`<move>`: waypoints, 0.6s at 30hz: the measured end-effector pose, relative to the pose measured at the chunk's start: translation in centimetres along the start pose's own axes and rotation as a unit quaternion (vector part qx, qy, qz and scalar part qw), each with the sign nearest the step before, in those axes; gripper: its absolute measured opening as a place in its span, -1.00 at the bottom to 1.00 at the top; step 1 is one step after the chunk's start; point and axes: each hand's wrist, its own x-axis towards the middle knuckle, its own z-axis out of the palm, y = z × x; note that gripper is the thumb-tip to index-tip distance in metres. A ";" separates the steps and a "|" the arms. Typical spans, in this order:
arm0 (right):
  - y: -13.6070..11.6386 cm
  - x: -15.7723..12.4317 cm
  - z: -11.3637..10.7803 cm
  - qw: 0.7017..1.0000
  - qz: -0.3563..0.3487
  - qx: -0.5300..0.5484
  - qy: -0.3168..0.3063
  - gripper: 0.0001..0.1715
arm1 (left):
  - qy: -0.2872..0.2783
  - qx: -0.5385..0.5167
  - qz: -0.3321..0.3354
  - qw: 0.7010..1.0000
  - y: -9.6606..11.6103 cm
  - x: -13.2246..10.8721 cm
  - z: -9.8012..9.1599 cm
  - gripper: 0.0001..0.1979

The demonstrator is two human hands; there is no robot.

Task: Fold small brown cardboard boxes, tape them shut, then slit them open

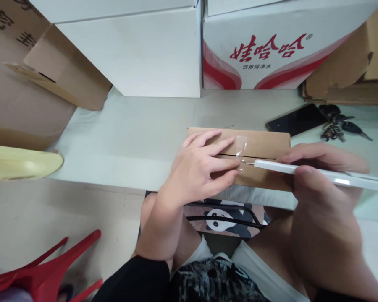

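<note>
A small brown cardboard box lies on the pale table, a strip of clear tape across its centre seam. My left hand rests on the box's left part, open, with fingers spread and pressing beside the tape. Between thumb and fingers, my right hand grips a slim white pen-like tool. Its thin metal tip touches or nearly touches the tape near the seam, close to my left fingertips. Whether the tip is a blade or a screwdriver bit I cannot tell.
Behind the box lie a black phone and a bunch of keys. White cartons and a red-marked carton line the back. Brown cartons stand left, a red stool below. A panda-print bag sits under the edge.
</note>
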 end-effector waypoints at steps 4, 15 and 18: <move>0.2 -0.1 0.0 0.999 -0.011 0.045 -0.008 -0.84 | 0.002 0.004 0.001 1.000 0.0 0.0 0.1 -0.72; 0.7 0.0 -0.4 0.998 -0.026 0.028 -0.040 -0.84 | 0.007 0.000 0.005 1.000 -0.2 -0.1 0.2 -0.72; 0.2 -0.1 -0.3 0.998 -0.039 -0.013 -0.052 -0.88 | 0.006 0.004 0.011 1.000 -0.3 -0.1 0.2 -0.72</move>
